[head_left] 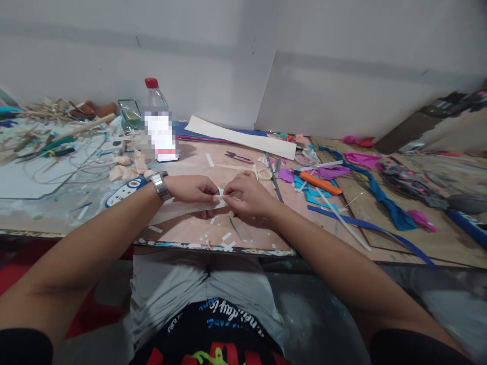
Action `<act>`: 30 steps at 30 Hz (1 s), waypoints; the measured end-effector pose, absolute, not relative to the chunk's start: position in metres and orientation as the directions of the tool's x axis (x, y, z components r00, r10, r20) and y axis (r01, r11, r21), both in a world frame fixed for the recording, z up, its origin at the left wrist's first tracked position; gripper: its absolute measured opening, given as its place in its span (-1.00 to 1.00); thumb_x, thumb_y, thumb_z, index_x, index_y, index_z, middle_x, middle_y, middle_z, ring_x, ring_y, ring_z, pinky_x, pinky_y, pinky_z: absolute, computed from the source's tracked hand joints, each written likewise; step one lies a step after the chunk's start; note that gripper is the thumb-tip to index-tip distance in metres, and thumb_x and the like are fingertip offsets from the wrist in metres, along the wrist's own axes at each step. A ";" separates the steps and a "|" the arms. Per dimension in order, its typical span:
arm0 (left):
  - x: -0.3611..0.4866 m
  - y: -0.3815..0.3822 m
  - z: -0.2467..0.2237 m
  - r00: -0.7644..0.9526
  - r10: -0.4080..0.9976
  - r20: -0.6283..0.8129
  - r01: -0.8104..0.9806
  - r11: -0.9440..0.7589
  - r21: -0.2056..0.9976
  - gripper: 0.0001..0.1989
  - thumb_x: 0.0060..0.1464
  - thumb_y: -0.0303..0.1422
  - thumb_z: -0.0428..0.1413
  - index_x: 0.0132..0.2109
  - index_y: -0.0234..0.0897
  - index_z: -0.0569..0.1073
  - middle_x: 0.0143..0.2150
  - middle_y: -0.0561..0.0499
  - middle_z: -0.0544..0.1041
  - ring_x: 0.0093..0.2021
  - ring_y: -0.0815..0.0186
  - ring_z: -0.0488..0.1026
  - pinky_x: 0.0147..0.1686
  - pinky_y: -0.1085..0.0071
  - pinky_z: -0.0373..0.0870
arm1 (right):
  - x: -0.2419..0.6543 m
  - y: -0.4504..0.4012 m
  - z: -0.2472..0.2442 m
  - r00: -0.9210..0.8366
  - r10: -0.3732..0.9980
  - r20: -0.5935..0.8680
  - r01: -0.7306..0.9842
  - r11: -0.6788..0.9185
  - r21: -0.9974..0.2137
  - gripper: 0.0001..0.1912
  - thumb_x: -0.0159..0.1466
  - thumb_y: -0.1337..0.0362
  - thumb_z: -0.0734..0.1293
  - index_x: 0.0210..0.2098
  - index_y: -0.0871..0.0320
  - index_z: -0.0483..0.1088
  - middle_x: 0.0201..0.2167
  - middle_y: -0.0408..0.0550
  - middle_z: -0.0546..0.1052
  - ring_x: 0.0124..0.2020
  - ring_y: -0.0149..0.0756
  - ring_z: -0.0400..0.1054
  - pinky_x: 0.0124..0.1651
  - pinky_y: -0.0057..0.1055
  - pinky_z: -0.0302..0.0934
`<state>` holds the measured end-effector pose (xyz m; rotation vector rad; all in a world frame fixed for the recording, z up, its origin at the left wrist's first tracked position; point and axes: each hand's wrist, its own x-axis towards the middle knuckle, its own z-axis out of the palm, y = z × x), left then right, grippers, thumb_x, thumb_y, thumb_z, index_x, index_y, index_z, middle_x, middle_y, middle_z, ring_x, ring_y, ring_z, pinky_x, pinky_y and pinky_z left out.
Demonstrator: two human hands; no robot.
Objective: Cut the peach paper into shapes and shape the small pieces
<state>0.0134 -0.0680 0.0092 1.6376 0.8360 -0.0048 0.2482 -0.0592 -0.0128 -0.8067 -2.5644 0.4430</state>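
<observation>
My left hand (pixel 196 190), with a metal watch on its wrist, is closed on a pale paper strip (pixel 173 209). The strip trails leftward under the wrist, just above the table. My right hand (pixel 253 195) meets it at the strip's right end, thumb and finger pinched there. A small white bit shows between the fingertips; whether it is separate from the strip I cannot tell. A roll of tape (pixel 265 174) lies just beyond my right hand, and thread snips (pixel 239 156) lie further back. White scraps (pixel 227 245) are scattered at the table's front edge.
A lit phone (pixel 162 134) leans in front of a red-capped bottle (pixel 154 91). Behind lies another cream strip (pixel 239 137). An orange cutter (pixel 319 182), blue ribbon (pixel 373 225) and coloured scraps are on the right. Pliers (pixel 59 147) and sticks clutter the left; a wall stands behind.
</observation>
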 end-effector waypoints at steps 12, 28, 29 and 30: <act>0.016 -0.068 0.012 0.719 0.498 -0.484 0.519 0.077 0.851 -0.84 0.16 -0.43 0.06 -0.09 -0.30 0.41 -0.31 -0.09 0.68 -0.42 0.26 0.63 -0.42 0.43 0.51 | 0.245 -0.060 -0.014 -0.743 0.546 0.387 0.403 0.827 -0.393 -0.84 0.34 0.22 0.36 -0.25 0.08 0.62 -0.31 -0.09 0.68 -0.20 -0.24 0.46 0.15 -0.13 -0.10; 0.017 -0.066 0.007 0.688 0.589 -0.424 0.490 0.055 0.870 -0.72 0.32 -0.13 0.06 -0.18 -0.27 0.38 -0.38 -0.03 0.62 -0.49 0.30 0.58 -0.44 0.44 0.45 | 0.246 -0.059 -0.013 -0.704 0.594 0.389 0.467 0.800 -0.376 -0.83 0.33 0.19 0.36 -0.28 0.08 0.60 -0.31 -0.09 0.68 -0.20 -0.21 0.44 0.16 -0.10 -0.11; 0.017 -0.066 0.007 0.693 0.590 -0.414 0.484 0.043 0.874 -0.71 0.32 -0.11 0.06 -0.18 -0.27 0.38 -0.38 -0.03 0.62 -0.49 0.32 0.57 -0.43 0.45 0.44 | 0.246 -0.059 -0.013 -0.703 0.598 0.384 0.472 0.797 -0.377 -0.84 0.33 0.20 0.36 -0.27 0.09 0.60 -0.31 -0.09 0.68 -0.20 -0.21 0.44 0.15 -0.11 -0.11; 0.017 -0.065 0.007 0.698 0.593 -0.402 0.478 0.032 0.878 -0.69 0.33 -0.10 0.05 -0.18 -0.27 0.39 -0.38 -0.03 0.62 -0.49 0.33 0.56 -0.43 0.46 0.44 | 0.246 -0.059 -0.013 -0.702 0.602 0.380 0.476 0.794 -0.379 -0.84 0.32 0.21 0.37 -0.27 0.09 0.60 -0.31 -0.08 0.68 -0.20 -0.21 0.44 0.14 -0.11 -0.10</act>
